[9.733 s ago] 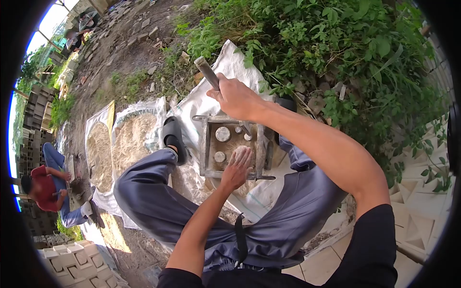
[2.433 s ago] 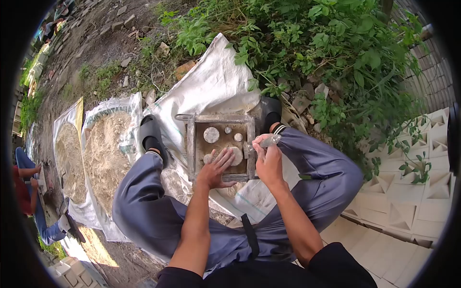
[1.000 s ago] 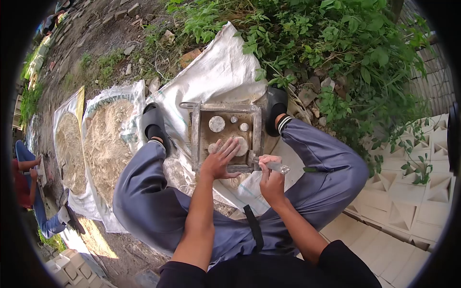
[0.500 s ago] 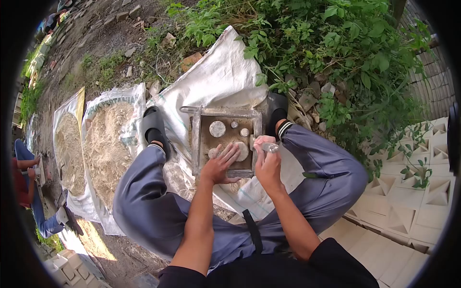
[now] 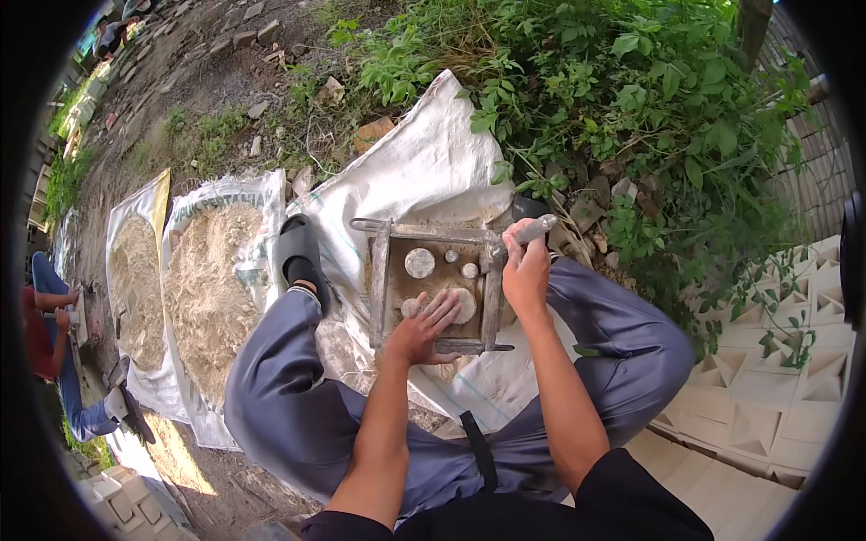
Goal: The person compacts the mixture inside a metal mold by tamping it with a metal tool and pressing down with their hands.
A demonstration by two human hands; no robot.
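A weathered wooden frame (image 5: 380, 293) lies on a white woven sack between my legs, with sandy material inside it. Several round pale pieces sit within, among them a large disc (image 5: 419, 262) and a small disc (image 5: 470, 270). My left hand (image 5: 428, 330) rests with spread fingers over the lower pieces, touching another large disc (image 5: 465, 307). At the frame's right side, my right hand (image 5: 527, 263) is closed around the handle of a grey, dusty tool (image 5: 538, 227). The tool's other end is mostly hidden, so its kind is unclear.
Two opened sacks of sandy powder (image 5: 207, 288) lie to the left. Green plants (image 5: 622, 99) grow at upper right. Pale patterned blocks (image 5: 749, 361) are stacked at right. Another person (image 5: 56, 334) sits at far left. My sandalled foot (image 5: 299, 252) is beside the frame.
My right hand has risen away from me and slightly right with the tool, whose handle has swung upward. My left hand stays on the discs. The whole view has shifted slightly.
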